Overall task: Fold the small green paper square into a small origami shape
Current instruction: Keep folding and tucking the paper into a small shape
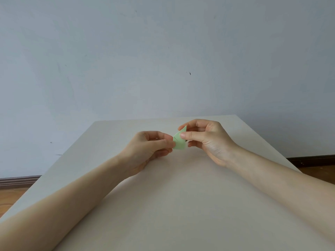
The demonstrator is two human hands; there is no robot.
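Both hands up over the pale matte table (181, 205), and the green paper (179, 142) sits between them, held clear above the tabletop. It's thin, smooth stock, folded to a narrow pointed shape with a crease across it, tip pointing up. The right hand (206, 140) pinches its upper part between thumb and forefinger. The left hand (150, 147) pinches the lower left edge, fingers curled in; how many layers are folded there is hard to tell from here.
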